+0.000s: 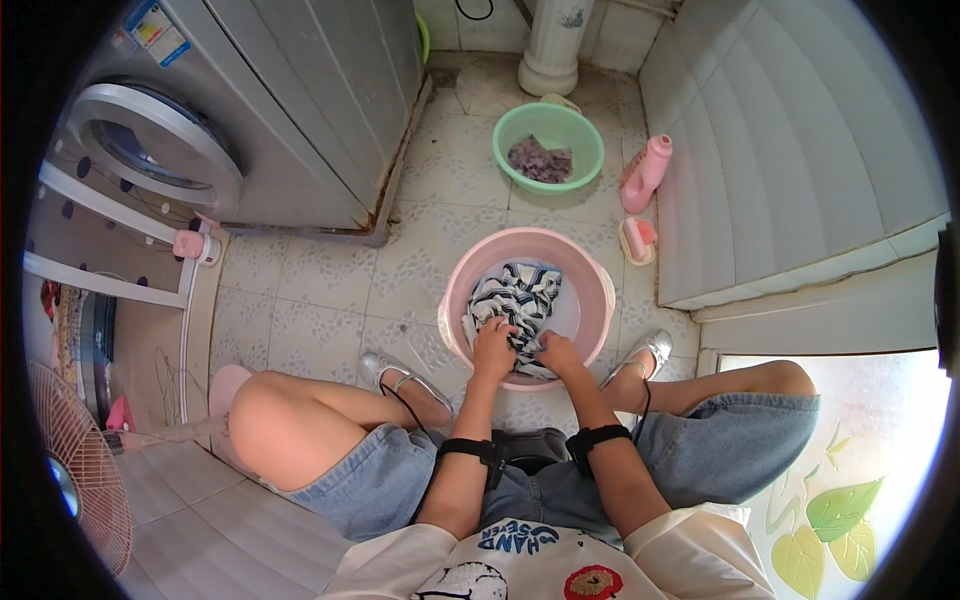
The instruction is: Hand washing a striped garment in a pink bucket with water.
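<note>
A black-and-white striped garment [518, 297] lies bunched in a pink basin [456, 290], with cloudy water [570, 310] showing on its right side. My left hand [493, 348] is closed on the near left part of the cloth, its fingers curled into the folds. To its right, my right hand [557, 354] grips the cloth's near edge between bent fingers. Both hands are inside the basin's near rim, a short gap apart. Part of the garment is hidden beneath my hands.
Beyond the basin stands a green basin [503, 150] holding a purplish-grey cloth [540, 160]. A pink bottle [645, 175] and a pink-and-white brush [638, 240] sit by the right wall. A washing machine [290, 100] is at left; a fan [80, 470] stands lower left.
</note>
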Demonstrator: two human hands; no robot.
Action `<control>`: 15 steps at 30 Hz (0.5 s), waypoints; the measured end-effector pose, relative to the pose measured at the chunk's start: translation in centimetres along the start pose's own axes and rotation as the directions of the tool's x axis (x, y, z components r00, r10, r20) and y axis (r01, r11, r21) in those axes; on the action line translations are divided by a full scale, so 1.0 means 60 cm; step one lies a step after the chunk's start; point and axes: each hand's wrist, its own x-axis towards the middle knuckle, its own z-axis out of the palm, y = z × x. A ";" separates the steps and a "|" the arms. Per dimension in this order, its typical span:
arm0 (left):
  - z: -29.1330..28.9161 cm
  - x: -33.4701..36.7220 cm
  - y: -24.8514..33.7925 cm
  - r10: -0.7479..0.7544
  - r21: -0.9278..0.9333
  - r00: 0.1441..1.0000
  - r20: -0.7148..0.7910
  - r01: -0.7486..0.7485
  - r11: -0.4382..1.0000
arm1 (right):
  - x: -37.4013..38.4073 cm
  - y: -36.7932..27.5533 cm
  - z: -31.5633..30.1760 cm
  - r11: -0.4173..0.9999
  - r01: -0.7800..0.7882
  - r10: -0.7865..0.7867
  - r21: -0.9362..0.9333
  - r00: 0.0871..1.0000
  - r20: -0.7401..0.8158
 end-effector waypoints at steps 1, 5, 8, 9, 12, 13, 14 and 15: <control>0.002 -0.004 -0.005 -0.006 0.060 1.000 0.017 0.005 0.998 | -0.004 -0.007 -0.005 0.997 0.047 -0.043 -0.065 0.997 0.064; 0.004 -0.009 0.002 -0.018 0.122 0.998 0.054 0.011 0.992 | -0.003 -0.004 -0.008 0.987 0.128 -0.109 -0.094 0.976 0.191; -0.002 -0.008 0.015 -0.012 0.143 0.993 0.120 -0.005 0.990 | 0.004 0.009 0.001 0.988 -0.036 0.066 -0.151 0.978 0.198; -0.004 -0.010 0.013 -0.013 0.147 0.991 0.132 -0.006 0.989 | 0.003 0.006 0.002 0.988 -0.036 0.066 -0.150 0.978 0.200; -0.008 -0.011 0.008 -0.035 0.128 0.990 0.140 0.017 0.992 | -0.003 -0.009 -0.006 0.987 -0.015 0.049 -0.163 0.977 0.205; -0.010 -0.012 0.002 -0.055 0.103 0.990 0.133 0.042 0.994 | -0.006 -0.019 -0.013 0.991 -0.026 0.055 -0.129 0.972 0.228; -0.011 -0.014 -0.004 -0.063 0.106 0.990 0.130 0.049 0.993 | -0.010 -0.032 -0.019 0.995 -0.037 0.060 -0.095 0.966 0.251; -0.008 -0.012 -0.001 -0.056 0.091 0.991 0.122 0.045 0.995 | -0.007 -0.024 -0.020 0.994 -0.041 0.064 -0.097 0.967 0.246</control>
